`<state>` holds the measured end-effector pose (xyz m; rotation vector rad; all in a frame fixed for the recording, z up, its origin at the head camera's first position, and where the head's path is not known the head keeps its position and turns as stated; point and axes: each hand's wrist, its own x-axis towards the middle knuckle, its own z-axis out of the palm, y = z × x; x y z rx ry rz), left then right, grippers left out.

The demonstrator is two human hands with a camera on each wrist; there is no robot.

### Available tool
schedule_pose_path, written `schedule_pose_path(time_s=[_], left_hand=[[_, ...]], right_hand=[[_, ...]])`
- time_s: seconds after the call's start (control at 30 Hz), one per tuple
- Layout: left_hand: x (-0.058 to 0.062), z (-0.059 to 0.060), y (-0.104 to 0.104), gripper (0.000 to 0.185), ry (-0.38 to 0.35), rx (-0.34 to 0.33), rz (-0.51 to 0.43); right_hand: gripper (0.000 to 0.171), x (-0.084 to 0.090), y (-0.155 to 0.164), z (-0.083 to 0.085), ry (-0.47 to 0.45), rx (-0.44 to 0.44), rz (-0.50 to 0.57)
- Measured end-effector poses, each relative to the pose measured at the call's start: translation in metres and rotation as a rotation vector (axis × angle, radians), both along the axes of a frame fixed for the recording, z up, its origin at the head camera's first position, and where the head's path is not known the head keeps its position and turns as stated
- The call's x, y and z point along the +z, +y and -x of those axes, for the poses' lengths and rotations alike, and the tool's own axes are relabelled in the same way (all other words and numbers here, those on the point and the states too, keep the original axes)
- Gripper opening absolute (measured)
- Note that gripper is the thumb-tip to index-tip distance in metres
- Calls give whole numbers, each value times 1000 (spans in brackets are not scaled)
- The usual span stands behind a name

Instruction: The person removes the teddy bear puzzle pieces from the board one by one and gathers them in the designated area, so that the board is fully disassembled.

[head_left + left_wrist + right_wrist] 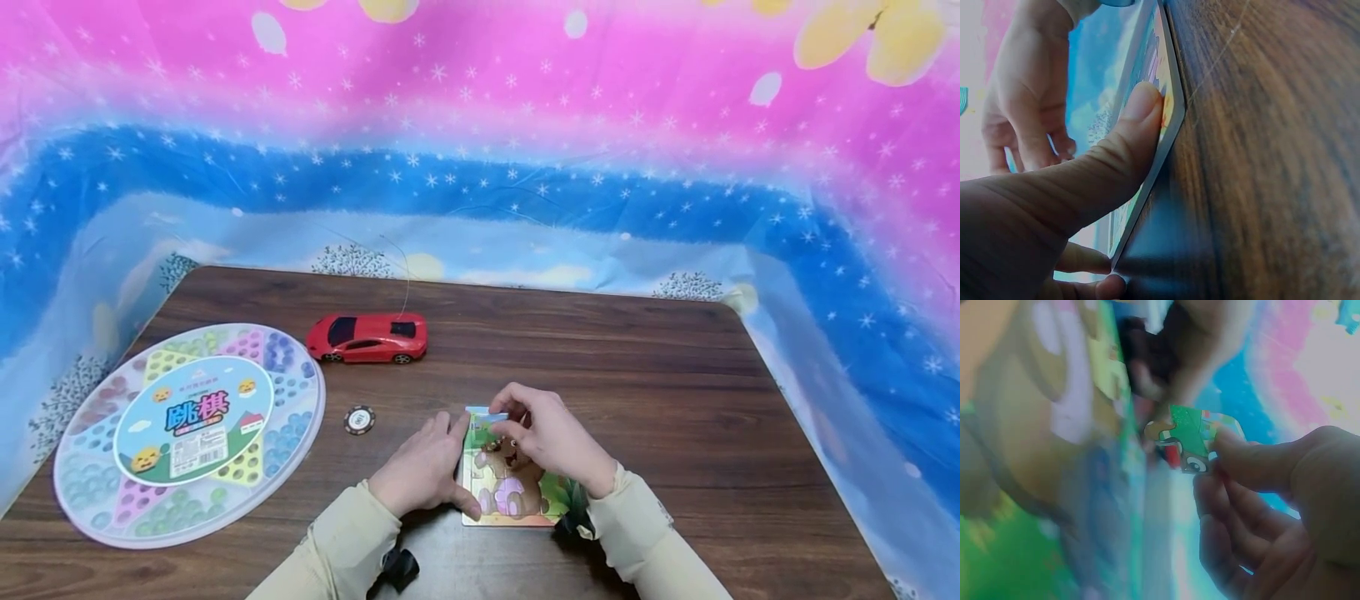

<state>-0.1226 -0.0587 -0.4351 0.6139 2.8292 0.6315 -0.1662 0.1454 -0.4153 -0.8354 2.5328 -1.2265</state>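
Note:
A jigsaw puzzle (510, 500) of a brown bear lies in a flat tray on the table. My left hand (423, 462) rests along its left side, the thumb (1141, 103) pressing on the puzzle near the lower corner and the fingers at its edge. Over the puzzle's upper part, my right hand (551, 433) pinches a jigsaw piece (1185, 434) between thumb and fingertips. That piece is green with a bear's eye and an ear on it. At the upper left of the puzzle, a blue-and-green part (480, 421) shows beside the right fingertips.
A round Chinese checkers set (300, 454) with marbles under a clear cover lies at the left. Behind the hands is a red toy car (367, 340) with a thin antenna. A black-and-white poker chip (359, 420) lies left of the puzzle. A patterned cloth (480, 183) hangs around the table.

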Motion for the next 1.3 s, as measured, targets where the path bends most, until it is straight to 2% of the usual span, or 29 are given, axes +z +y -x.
schedule_pose_path(time_s=[0.2, 0.33, 0.43, 0.73, 1.07, 1.3], left_hand=[[0, -1, 0, 125, -3, 5, -8], [0, -2, -1, 125, -2, 3, -8], [0, -2, -1, 125, 4, 0, -6], [-1, -1, -1, 126, 0, 3, -2], [0, -2, 0, 126, -1, 3, 4], [2, -2, 0, 125, -7, 7, -5]], right_hand=[[13, 14, 26, 4, 55, -100, 18], [13, 21, 50, 8, 112, -196, -14], [12, 26, 70, 10, 122, -262, -47], [10, 23, 122, 15, 134, -381, -165], [8, -3, 147, 22, -9, -369, -195], [8, -14, 150, 27, -27, -370, -226]])
